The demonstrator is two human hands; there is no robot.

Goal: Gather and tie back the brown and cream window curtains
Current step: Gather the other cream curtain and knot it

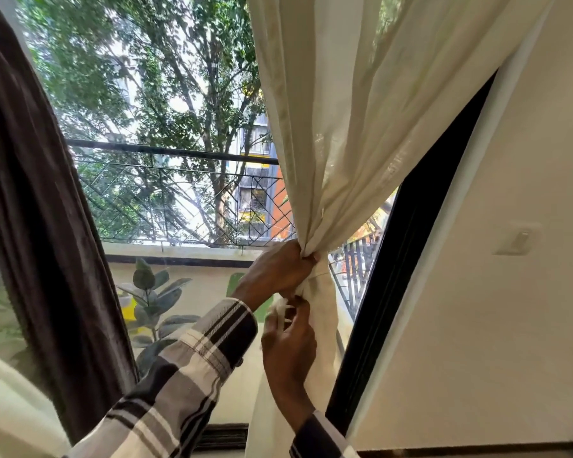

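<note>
Setting: Window [179,127] fills the left and middle, with trees, a balcony railing [186,200] and a potted plant [153,299] beyond the glass; a plain wall [510,292] with a switch [518,241] stands at right.
Brown curtain: brown curtain [30,209] hangs at far left in a dark, narrow sweep along the window's edge; whether it is tied cannot be told, as no tie shows on it.
Cream corner: a pale fold of cloth [10,408] sits at the near lower left, apart from both hands.
Left hand: left hand [275,276] reaches from a checked sleeve [192,365] and clenches the gathered neck of the cream curtain, fingers wrapped round the bunch.
Cream curtain: cream curtain [361,127] falls from upper right, narrows to the pinch at the left hand, then drops below it against the dark frame [411,259]; its long axis runs top to bottom, leaning slightly left.
Right hand: right hand [288,342] rises from below, just under the left, fingertips pinching a thin white tie [283,312] beside the bunch.
Key relation: the neck lies right of and just above the right fingers, and the left hand already holds it, so the right hand is the free one nearer the tie ends.
Step, as judged: the cream side is gathered and the tying seems under way; the knot is not clearly formed.
Risk, as judged: slackening the left grip would probably let the folds spread.
</note>
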